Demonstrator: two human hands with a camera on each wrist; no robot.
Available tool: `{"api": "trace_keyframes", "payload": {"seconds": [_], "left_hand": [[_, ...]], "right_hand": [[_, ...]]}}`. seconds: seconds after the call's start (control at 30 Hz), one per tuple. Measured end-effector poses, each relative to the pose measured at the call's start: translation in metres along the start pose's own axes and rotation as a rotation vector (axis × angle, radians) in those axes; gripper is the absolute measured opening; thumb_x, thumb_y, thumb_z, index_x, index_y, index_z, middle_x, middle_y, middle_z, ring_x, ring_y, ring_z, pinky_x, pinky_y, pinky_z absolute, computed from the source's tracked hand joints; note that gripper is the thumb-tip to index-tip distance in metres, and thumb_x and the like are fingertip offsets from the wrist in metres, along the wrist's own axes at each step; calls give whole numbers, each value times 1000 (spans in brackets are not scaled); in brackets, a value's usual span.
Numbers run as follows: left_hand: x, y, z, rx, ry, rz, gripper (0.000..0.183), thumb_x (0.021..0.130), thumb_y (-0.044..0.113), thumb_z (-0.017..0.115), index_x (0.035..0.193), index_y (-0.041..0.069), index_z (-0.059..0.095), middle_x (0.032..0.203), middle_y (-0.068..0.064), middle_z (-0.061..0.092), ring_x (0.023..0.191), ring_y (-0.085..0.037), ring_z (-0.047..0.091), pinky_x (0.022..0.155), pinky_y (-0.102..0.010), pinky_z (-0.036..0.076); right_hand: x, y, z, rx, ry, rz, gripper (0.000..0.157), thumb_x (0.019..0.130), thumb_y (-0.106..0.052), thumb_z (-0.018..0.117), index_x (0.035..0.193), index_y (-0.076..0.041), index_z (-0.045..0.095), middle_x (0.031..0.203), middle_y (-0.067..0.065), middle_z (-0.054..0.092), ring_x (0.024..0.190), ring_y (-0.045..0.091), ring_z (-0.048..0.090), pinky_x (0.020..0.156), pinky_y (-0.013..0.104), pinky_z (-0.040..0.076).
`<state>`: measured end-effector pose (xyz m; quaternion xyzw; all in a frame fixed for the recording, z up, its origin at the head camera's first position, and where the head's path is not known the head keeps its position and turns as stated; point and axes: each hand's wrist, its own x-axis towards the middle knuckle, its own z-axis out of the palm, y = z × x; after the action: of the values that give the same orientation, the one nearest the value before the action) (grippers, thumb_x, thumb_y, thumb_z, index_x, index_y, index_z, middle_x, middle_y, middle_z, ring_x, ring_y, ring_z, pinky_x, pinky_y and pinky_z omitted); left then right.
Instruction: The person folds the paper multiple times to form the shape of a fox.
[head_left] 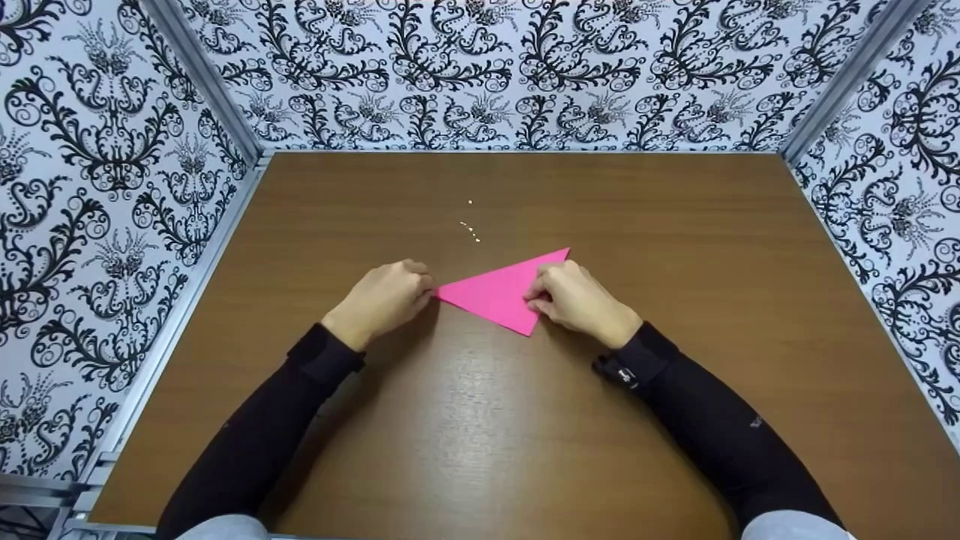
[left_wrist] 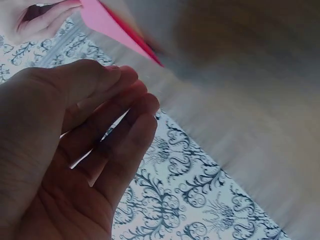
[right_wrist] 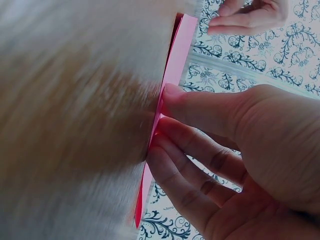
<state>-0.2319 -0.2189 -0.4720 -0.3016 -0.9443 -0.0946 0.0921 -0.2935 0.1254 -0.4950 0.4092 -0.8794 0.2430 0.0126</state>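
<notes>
A folded pink sheet of paper (head_left: 487,296), three-cornered in outline, lies on the brown table. At its right part my right hand (head_left: 574,296) pinches the paper between thumb and fingertips; in the right wrist view the thumb (right_wrist: 180,97) and fingers bear on the pink paper (right_wrist: 180,55), whose layers stand slightly apart at one end. My left hand (head_left: 386,300) is at the paper's left tip. The left wrist view shows this hand (left_wrist: 85,125) with fingers loosely bent, thumb near the index finger, and the pink paper (left_wrist: 115,30) just beyond the fingertips; no paper shows between them.
Small bright specks (head_left: 470,231) show on the table (head_left: 675,225) behind the paper. Walls with a black-and-white scroll pattern (head_left: 487,75) stand at the back and both sides, joined by metal rails (head_left: 202,75).
</notes>
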Motion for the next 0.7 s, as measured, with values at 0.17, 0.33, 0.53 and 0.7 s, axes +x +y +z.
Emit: {"api": "trace_keyframes", "payload": {"seconds": [0.17, 0.33, 0.53, 0.7], "left_hand": [[16, 14, 7, 1, 25, 18, 9, 107, 7, 81, 106, 8, 89, 112, -6, 88, 107, -29, 85, 88, -50, 73], [33, 28, 15, -14, 34, 42, 13, 108, 7, 78, 106, 8, 91, 118, -7, 89, 111, -29, 86, 91, -48, 73], [48, 40, 25, -32, 22, 54, 13, 108, 5, 77, 107, 7, 90, 113, -9, 89, 103, -29, 86, 86, -46, 73], [53, 45, 32, -66, 3, 34, 12, 107, 4, 79, 109, 6, 90, 114, -11, 89, 102, -31, 87, 86, -47, 74]], "right_hand": [[-1, 2, 0, 2, 1, 2, 6, 103, -6, 89, 106, -3, 93, 102, 12, 84, 93, 29, 84, 82, 48, 72], [0, 2, -1, -4, 6, -2, 6, 102, -6, 89, 106, -3, 93, 102, 12, 84, 93, 29, 84, 84, 49, 72], [1, 0, -2, -1, -3, 10, 5, 102, -5, 89, 106, -3, 93, 102, 13, 85, 96, 30, 84, 87, 50, 73], [3, -1, -1, -5, -23, 16, 7, 102, -6, 89, 108, -4, 93, 103, 12, 86, 97, 30, 84, 89, 50, 72]]}}
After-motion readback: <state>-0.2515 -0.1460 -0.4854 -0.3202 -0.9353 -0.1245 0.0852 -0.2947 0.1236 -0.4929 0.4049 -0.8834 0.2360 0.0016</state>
